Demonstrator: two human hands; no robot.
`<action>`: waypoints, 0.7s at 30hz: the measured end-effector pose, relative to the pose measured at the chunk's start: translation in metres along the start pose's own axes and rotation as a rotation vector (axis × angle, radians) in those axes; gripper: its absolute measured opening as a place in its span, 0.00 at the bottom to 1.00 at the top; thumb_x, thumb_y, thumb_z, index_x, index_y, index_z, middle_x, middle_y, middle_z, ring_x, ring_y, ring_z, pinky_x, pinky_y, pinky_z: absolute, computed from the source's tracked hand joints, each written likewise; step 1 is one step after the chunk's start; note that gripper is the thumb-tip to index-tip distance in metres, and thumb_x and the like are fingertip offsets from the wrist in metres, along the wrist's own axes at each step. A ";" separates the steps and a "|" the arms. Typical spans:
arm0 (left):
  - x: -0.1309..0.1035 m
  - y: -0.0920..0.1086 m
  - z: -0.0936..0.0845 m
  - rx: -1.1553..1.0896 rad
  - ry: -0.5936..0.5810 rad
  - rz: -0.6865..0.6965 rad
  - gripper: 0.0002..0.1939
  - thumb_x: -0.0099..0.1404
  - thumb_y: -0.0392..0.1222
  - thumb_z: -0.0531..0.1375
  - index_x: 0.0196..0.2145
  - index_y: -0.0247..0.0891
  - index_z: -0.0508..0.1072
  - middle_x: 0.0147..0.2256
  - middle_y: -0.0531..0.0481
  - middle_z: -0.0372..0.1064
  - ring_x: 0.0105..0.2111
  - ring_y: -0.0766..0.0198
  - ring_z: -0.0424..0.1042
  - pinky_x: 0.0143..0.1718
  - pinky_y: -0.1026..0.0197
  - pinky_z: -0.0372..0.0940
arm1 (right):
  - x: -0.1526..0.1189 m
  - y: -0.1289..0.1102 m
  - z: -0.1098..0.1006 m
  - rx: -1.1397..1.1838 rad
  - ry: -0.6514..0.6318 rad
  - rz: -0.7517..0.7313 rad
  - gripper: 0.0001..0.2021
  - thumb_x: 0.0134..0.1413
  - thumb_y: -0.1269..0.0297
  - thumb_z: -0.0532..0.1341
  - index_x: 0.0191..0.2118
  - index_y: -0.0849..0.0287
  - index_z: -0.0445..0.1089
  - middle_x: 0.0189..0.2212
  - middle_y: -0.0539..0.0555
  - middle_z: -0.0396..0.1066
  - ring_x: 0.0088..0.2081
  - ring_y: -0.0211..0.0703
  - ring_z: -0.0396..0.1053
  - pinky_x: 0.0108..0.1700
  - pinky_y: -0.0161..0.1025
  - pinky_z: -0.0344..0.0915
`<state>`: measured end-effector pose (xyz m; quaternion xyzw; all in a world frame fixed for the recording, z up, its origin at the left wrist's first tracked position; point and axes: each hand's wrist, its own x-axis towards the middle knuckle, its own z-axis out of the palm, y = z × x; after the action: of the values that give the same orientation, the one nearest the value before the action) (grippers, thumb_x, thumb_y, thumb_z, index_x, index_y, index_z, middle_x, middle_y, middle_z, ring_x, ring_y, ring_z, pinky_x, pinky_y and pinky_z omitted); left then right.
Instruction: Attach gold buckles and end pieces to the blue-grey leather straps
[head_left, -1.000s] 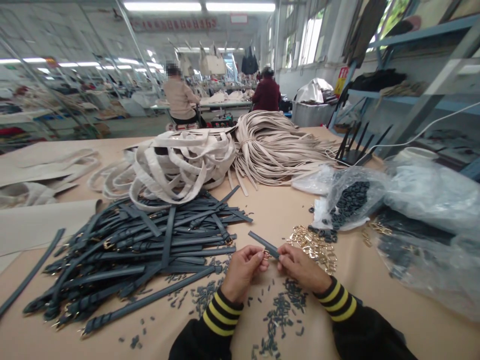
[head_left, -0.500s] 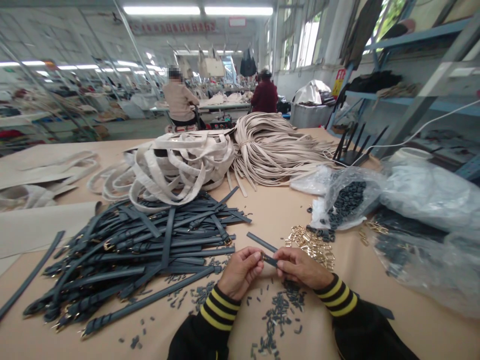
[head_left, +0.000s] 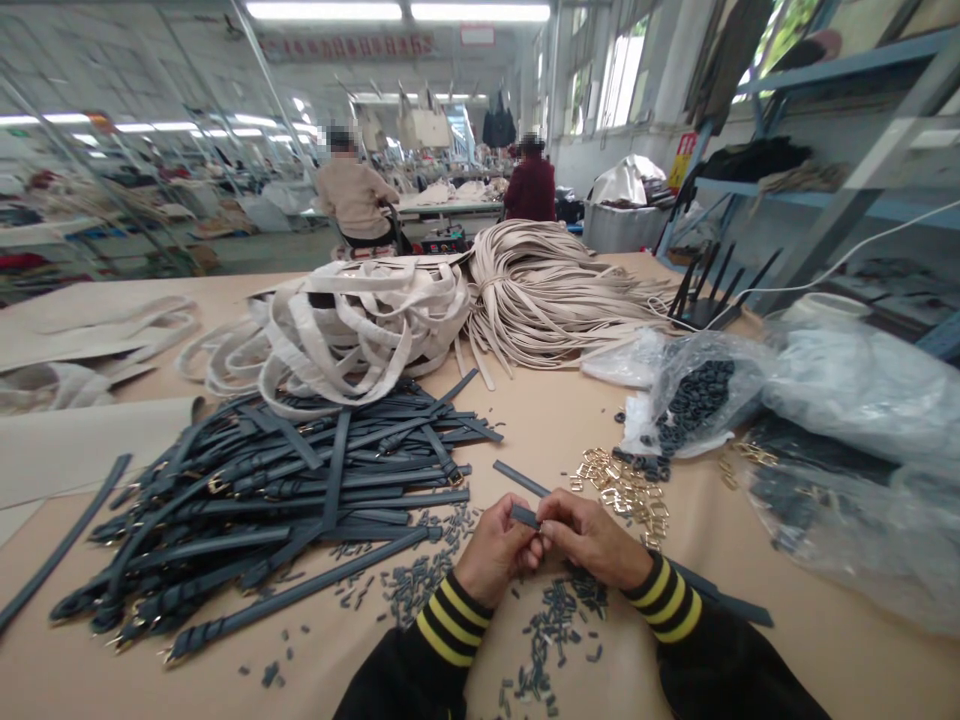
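Head view: a tan table (head_left: 547, 405) carries a big pile of dark straps (head_left: 335, 470). Cream bands (head_left: 360, 335) lie heaped behind the pile. To its right, the left hand (head_left: 495, 548) and right hand (head_left: 592, 535) meet, nearly closed, fingers curled and pinching one strap (head_left: 526, 516). Farther right of the pile sit gold buckles (head_left: 616, 492); small dark scraps (head_left: 551, 625) are scattered at its near right.
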<state>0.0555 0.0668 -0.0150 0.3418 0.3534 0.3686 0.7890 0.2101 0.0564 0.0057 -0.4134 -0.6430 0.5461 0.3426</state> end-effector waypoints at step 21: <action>0.001 -0.001 0.000 0.328 0.151 0.131 0.14 0.51 0.47 0.61 0.26 0.33 0.63 0.22 0.52 0.65 0.22 0.70 0.64 0.25 0.67 0.61 | 0.001 0.010 -0.003 -0.088 0.077 0.132 0.05 0.50 0.65 0.55 0.31 0.61 0.59 0.23 0.47 0.63 0.21 0.31 0.62 0.24 0.30 0.59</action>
<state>0.0563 0.0671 -0.0155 0.4594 0.4438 0.3811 0.6683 0.2138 0.0592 -0.0034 -0.4905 -0.6240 0.5224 0.3117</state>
